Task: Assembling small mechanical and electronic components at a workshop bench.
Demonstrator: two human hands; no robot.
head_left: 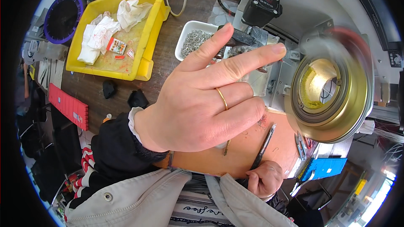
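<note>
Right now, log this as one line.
left hand: raised, two fingers extended | right hand: curled by slim tool, contact unclear

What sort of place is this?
Probably a small workshop: a grey machine with a black motor-like block, a brass-coloured ring-shaped part, and a white tray of small metal pieces.

A gold ring is worn on the left hand; a black sleeve, beige jacket and seemingly striped grey shirt are also worn.
</note>
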